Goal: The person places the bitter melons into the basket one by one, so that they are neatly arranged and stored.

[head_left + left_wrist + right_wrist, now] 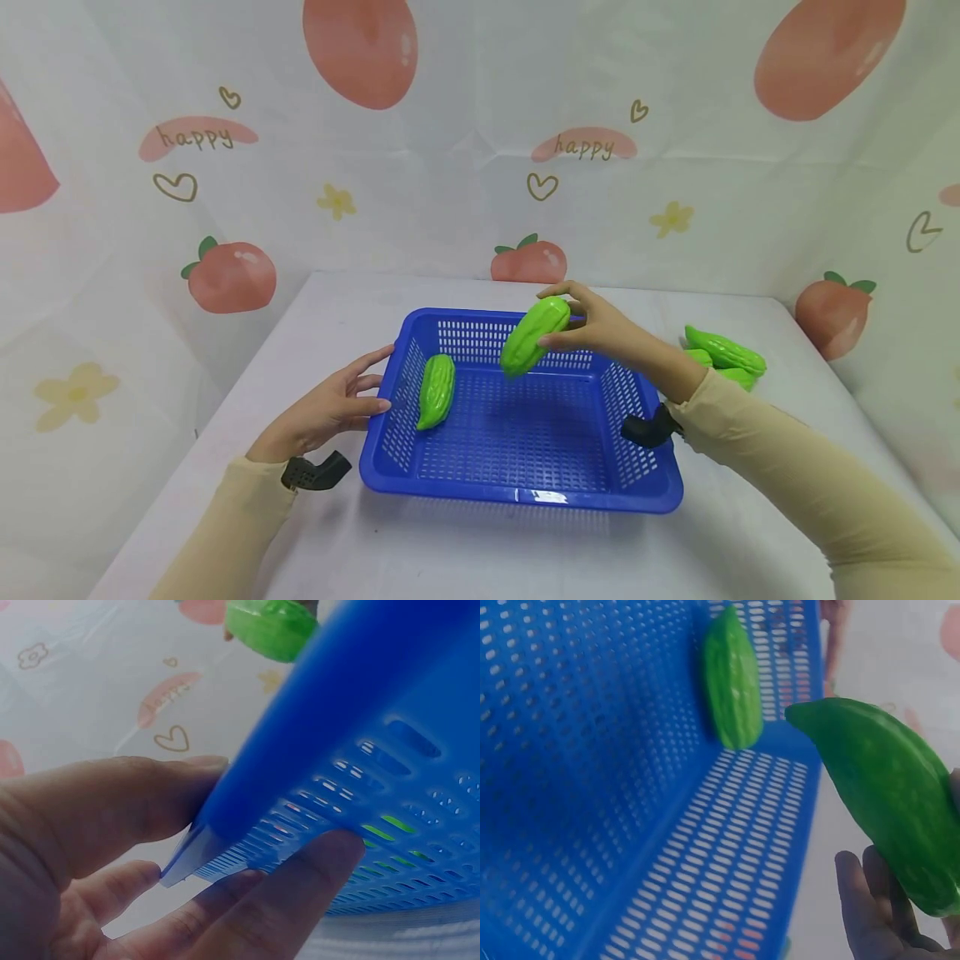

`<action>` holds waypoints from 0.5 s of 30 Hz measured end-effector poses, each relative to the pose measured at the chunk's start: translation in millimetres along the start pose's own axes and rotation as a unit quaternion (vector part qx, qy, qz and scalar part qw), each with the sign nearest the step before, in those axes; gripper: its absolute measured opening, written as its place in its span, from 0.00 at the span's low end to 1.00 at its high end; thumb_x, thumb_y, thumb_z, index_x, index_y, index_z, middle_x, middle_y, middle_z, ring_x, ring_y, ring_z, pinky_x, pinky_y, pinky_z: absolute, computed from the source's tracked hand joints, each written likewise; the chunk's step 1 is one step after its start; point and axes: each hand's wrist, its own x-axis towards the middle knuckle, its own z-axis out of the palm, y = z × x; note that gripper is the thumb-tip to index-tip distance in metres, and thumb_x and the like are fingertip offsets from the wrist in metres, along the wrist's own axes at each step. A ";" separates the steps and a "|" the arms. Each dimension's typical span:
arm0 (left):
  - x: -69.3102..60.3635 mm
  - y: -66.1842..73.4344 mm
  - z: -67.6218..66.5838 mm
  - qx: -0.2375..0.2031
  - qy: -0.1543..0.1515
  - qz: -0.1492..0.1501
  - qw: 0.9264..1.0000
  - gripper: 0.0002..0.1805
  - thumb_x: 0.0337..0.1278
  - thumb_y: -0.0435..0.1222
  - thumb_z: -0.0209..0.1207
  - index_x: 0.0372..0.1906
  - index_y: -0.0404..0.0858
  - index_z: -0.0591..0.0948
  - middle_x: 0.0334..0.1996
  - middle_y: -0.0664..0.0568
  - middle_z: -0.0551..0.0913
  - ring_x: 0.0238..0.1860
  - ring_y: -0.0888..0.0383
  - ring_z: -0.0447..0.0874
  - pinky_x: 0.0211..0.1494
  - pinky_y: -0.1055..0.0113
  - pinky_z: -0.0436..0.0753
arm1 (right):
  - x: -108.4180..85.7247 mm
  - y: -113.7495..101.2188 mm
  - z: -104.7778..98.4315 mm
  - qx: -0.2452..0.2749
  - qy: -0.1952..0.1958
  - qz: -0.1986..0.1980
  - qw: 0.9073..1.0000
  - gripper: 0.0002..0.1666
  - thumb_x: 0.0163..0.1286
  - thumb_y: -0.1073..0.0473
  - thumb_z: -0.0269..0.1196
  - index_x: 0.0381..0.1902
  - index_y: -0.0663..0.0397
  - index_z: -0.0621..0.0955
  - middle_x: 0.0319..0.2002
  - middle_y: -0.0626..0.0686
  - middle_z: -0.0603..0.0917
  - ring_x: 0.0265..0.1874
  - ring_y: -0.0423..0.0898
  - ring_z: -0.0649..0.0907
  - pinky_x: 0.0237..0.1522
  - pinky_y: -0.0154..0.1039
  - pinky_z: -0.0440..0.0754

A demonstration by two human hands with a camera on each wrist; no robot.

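Clearly, the right hand (592, 325) grasps a green gourd (534, 336) between thumb and fingers, held above the blue basket (480, 493). Lowering it gently and loosening the grip only on contact would likely suit its smooth, rounded body best. The left hand (318, 412), fingers spread and relaxed, touches the basket's left side, which should help steady it. Inside, another gourd (437, 392) lies along the left wall. The white table (465, 554) also bears a pile of gourds (725, 353), perhaps three, partly hidden by the arm. Behind hangs a fruit-print curtain (435, 192).
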 end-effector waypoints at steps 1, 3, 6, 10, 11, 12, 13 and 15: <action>0.0 0.0 0.0 0.001 0.001 -0.001 1.000 0.49 0.59 0.35 0.63 0.78 0.51 0.47 0.69 0.31 0.62 0.53 0.43 0.83 0.54 0.47 0.82 | 1.1 0.9 2.5 0.010 -0.006 0.007 1.000 0.38 0.58 0.66 0.70 0.64 0.54 0.65 0.50 0.64 0.78 0.43 0.53 0.85 0.46 0.41 0.85; 0.1 0.0 0.0 0.002 0.001 -0.001 1.000 0.49 0.59 0.35 0.63 0.78 0.51 0.47 0.69 0.31 0.62 0.53 0.43 0.83 0.54 0.47 0.82 | 3.2 2.8 7.5 0.028 -0.014 0.024 0.999 0.38 0.59 0.67 0.69 0.63 0.55 0.63 0.51 0.66 0.78 0.43 0.52 0.85 0.46 0.43 0.86; 0.2 0.2 -0.2 0.000 0.000 -0.001 1.000 0.49 0.59 0.35 0.63 0.78 0.51 0.46 0.69 0.31 0.62 0.53 0.43 0.83 0.54 0.47 0.82 | 6.4 4.9 14.6 0.048 -0.023 0.048 0.997 0.39 0.59 0.67 0.69 0.63 0.56 0.61 0.51 0.67 0.78 0.43 0.51 0.86 0.46 0.46 0.86; 0.5 -0.2 -0.8 -0.005 -0.004 0.000 1.000 0.49 0.59 0.34 0.63 0.78 0.52 0.47 0.69 0.31 0.62 0.53 0.43 0.83 0.54 0.47 0.82 | 11.6 8.6 23.1 0.069 -0.027 0.069 0.995 0.39 0.58 0.68 0.69 0.63 0.57 0.61 0.50 0.67 0.78 0.41 0.51 0.85 0.47 0.48 0.85; 0.6 -0.4 -0.9 -0.005 -0.004 0.000 1.000 0.49 0.59 0.34 0.63 0.78 0.52 0.47 0.69 0.31 0.61 0.53 0.43 0.82 0.54 0.47 0.82 | 13.1 9.9 24.7 0.074 -0.028 0.072 0.994 0.39 0.59 0.69 0.69 0.63 0.58 0.61 0.51 0.67 0.77 0.41 0.51 0.85 0.48 0.50 0.85; 0.7 -0.5 -0.9 -0.005 -0.004 0.000 1.000 0.49 0.59 0.35 0.63 0.78 0.52 0.47 0.69 0.31 0.61 0.53 0.43 0.83 0.54 0.47 0.82 | 14.7 11.4 26.3 0.079 -0.029 0.076 0.994 0.39 0.58 0.69 0.68 0.63 0.58 0.61 0.51 0.68 0.76 0.42 0.51 0.85 0.49 0.51 0.84; 0.7 -0.6 -1.0 -0.004 -0.003 0.000 1.000 0.49 0.59 0.35 0.63 0.78 0.52 0.47 0.69 0.31 0.61 0.53 0.43 0.82 0.54 0.47 0.82 | 16.2 12.8 27.9 0.080 -0.030 0.080 0.993 0.39 0.59 0.69 0.68 0.64 0.58 0.62 0.52 0.69 0.74 0.43 0.52 0.84 0.50 0.52 0.83; 0.8 -0.8 -1.1 -0.004 -0.004 0.001 1.000 0.49 0.59 0.35 0.63 0.78 0.52 0.47 0.69 0.31 0.61 0.53 0.43 0.82 0.54 0.46 0.82 | 18.9 16.1 30.3 0.072 -0.033 0.090 0.993 0.40 0.60 0.67 0.68 0.66 0.58 0.62 0.55 0.70 0.72 0.45 0.53 0.83 0.53 0.55 0.81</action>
